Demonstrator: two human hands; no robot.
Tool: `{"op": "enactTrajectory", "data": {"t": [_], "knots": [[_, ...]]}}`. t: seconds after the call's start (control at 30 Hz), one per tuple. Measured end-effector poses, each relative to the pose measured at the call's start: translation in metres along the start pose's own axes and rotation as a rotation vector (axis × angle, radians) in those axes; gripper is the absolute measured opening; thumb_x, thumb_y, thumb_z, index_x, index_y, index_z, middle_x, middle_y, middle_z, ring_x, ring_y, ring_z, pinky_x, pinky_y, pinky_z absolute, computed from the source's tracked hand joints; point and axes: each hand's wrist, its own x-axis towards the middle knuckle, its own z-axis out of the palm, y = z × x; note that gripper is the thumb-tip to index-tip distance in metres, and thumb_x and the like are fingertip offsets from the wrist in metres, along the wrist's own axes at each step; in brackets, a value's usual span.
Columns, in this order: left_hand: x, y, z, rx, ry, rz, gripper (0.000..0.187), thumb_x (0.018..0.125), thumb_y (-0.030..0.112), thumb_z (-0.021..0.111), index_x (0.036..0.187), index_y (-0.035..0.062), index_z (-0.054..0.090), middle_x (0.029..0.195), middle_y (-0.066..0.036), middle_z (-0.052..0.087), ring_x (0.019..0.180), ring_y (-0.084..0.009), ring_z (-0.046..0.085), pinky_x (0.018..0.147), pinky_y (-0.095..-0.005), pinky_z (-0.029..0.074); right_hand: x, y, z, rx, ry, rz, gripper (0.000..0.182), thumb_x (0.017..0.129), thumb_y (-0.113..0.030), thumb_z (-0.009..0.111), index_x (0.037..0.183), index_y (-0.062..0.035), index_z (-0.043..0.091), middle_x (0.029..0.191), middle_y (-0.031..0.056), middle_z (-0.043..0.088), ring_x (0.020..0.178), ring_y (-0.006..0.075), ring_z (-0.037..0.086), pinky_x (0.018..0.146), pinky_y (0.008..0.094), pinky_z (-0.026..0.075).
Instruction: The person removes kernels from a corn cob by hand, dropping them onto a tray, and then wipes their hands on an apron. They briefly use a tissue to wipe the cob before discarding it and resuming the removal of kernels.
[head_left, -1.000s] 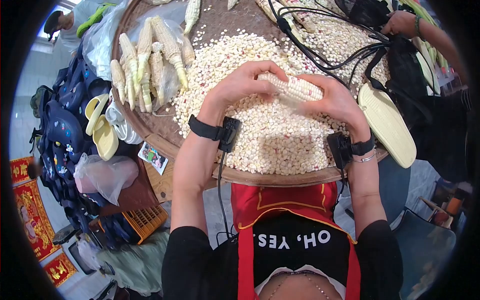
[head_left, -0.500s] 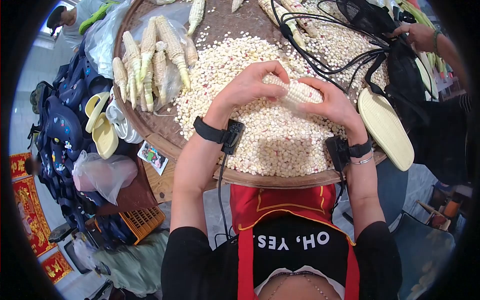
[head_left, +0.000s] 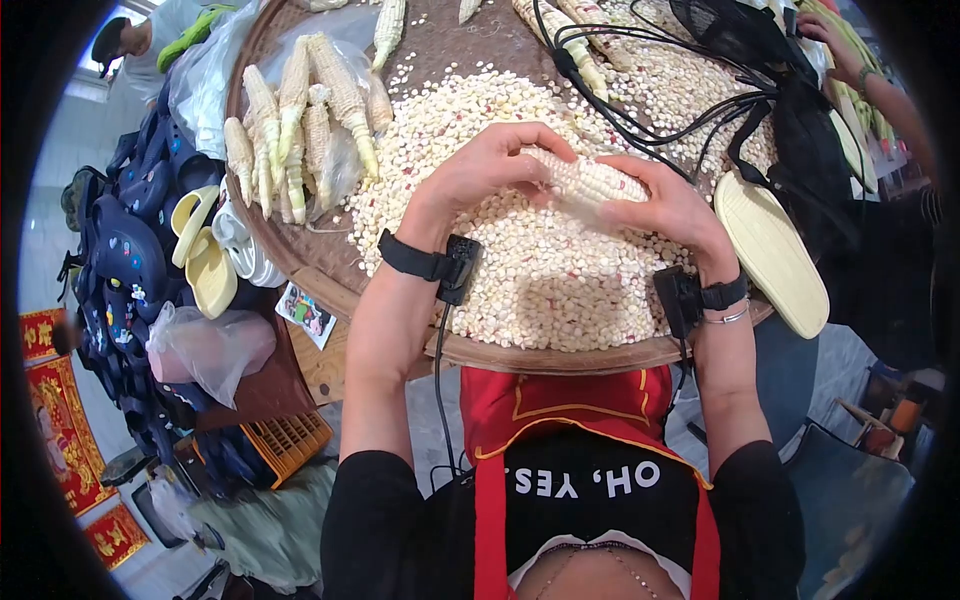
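Note:
An ear of corn (head_left: 590, 184) with pale kernels and a few reddish ones is held above a heap of loose kernels (head_left: 560, 290). My right hand (head_left: 665, 205) is closed round its right part, thumb below and fingers above. At its left end, my left hand (head_left: 500, 170) curls with bent fingers against the cob; the fingertips are partly hidden. The kernels lie in a wide round woven tray (head_left: 330, 262). Stripped cobs (head_left: 300, 115) are piled on plastic at the tray's left side.
Black cables (head_left: 640, 120) and a black mesh bag (head_left: 800, 150) lie across the tray's right side. A yellow slipper (head_left: 770, 255) hangs over the right rim. Dark blue clogs (head_left: 130, 240) are stacked at left. Another person's hand (head_left: 835, 45) is at upper right.
My left hand's fingers have shifted slightly along the corn's left end, baring more of it. At upper right, the other person's hand has moved up and away from the mesh bag.

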Motion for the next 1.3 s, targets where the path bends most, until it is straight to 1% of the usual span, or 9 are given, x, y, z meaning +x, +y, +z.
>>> {"op": "enactTrajectory", "data": {"t": [0.07, 0.2, 0.3, 0.43, 0.53, 0.87, 0.93, 1.13, 1.3], "knots": [[0.001, 0.001, 0.001, 0.044, 0.015, 0.016, 0.018, 0.084, 0.007, 0.06, 0.1, -0.0018, 0.062, 0.085, -0.008, 0.065, 0.07, -0.0141, 0.065, 0.068, -0.0256, 0.054, 0.002, 0.006, 0.0, 0.038, 0.008, -0.076, 0.062, 0.076, -0.03, 0.073, 0.123, 0.0041, 0.053, 0.114, 0.0145, 0.06, 0.102, 0.0196, 0.058, 0.091, 0.03, 0.043], [0.006, -0.006, 0.0, -0.004, 0.16, 0.025, 0.019, 0.086, 0.009, 0.06, 0.101, -0.0016, 0.062, 0.083, -0.008, 0.065, 0.067, -0.0119, 0.064, 0.066, -0.0244, 0.055, 0.001, 0.0, 0.01, 0.173, 0.025, -0.045, 0.067, 0.074, -0.033, 0.075, 0.125, 0.0033, 0.051, 0.116, 0.0154, 0.06, 0.104, 0.0201, 0.057, 0.093, 0.0301, 0.042], [0.005, -0.004, -0.003, -0.049, 0.197, 0.003, 0.018, 0.086, 0.009, 0.06, 0.101, -0.0013, 0.062, 0.083, -0.007, 0.064, 0.066, -0.0115, 0.063, 0.065, -0.0238, 0.054, 0.002, -0.002, 0.014, -0.168, 0.127, -0.125, 0.075, 0.067, -0.038, 0.078, 0.127, -0.0012, 0.052, 0.118, 0.0171, 0.061, 0.107, 0.0207, 0.058, 0.093, 0.0296, 0.042], [0.002, 0.001, -0.008, 0.053, 0.165, -0.008, 0.018, 0.085, 0.009, 0.062, 0.1, 0.0, 0.062, 0.085, -0.005, 0.063, 0.07, -0.0105, 0.062, 0.065, -0.0241, 0.054, 0.004, -0.001, 0.012, -0.235, 0.191, -0.065, 0.072, 0.066, -0.036, 0.077, 0.126, -0.0062, 0.053, 0.115, 0.0162, 0.062, 0.105, 0.0228, 0.061, 0.09, 0.031, 0.044], [0.003, -0.001, -0.005, 0.195, 0.153, 0.061, 0.02, 0.082, 0.01, 0.067, 0.099, 0.0019, 0.062, 0.09, -0.004, 0.062, 0.074, -0.01, 0.061, 0.064, -0.0243, 0.053, 0.003, 0.0, 0.014, -0.358, 0.304, -0.106, 0.067, 0.066, -0.036, 0.075, 0.125, -0.0123, 0.056, 0.115, 0.0132, 0.063, 0.102, 0.0297, 0.062, 0.087, 0.0348, 0.047], [0.005, -0.007, -0.003, 0.149, 0.155, 0.09, 0.02, 0.078, 0.009, 0.068, 0.095, 0.0015, 0.06, 0.088, -0.004, 0.06, 0.072, -0.0114, 0.06, 0.064, -0.0253, 0.052, 0.003, 0.002, 0.016, -0.442, 0.33, -0.075, 0.063, 0.067, -0.034, 0.074, 0.125, -0.0153, 0.057, 0.116, 0.0133, 0.062, 0.102, 0.0297, 0.062, 0.085, 0.0345, 0.048], [0.005, -0.008, -0.005, 0.123, 0.147, 0.073, 0.02, 0.078, 0.008, 0.068, 0.095, 0.001, 0.06, 0.089, -0.005, 0.061, 0.072, -0.0118, 0.06, 0.064, -0.0255, 0.052, 0.004, 0.005, 0.015, -0.373, 0.337, -0.167, 0.063, 0.067, -0.032, 0.075, 0.125, -0.0132, 0.058, 0.117, 0.0124, 0.063, 0.103, 0.0279, 0.062, 0.086, 0.0332, 0.047], [0.006, -0.01, -0.01, 0.016, 0.115, 0.035, 0.022, 0.08, 0.007, 0.064, 0.101, -0.0003, 0.061, 0.091, -0.008, 0.063, 0.074, -0.0133, 0.062, 0.066, -0.0252, 0.054, 0.005, 0.011, 0.008, -0.274, 0.287, -0.178, 0.063, 0.068, -0.031, 0.075, 0.125, -0.0105, 0.058, 0.119, 0.0116, 0.062, 0.107, 0.0264, 0.061, 0.089, 0.0319, 0.046], [0.006, -0.01, -0.012, -0.064, 0.068, -0.006, 0.03, 0.082, 0.011, 0.066, 0.108, -0.0001, 0.059, 0.091, -0.009, 0.064, 0.074, -0.0132, 0.064, 0.065, -0.0246, 0.054, 0.004, 0.008, 0.007, -0.343, 0.308, -0.138, 0.065, 0.067, -0.036, 0.075, 0.125, -0.0107, 0.058, 0.116, 0.014, 0.063, 0.104, 0.0274, 0.062, 0.088, 0.0325, 0.046]]}}
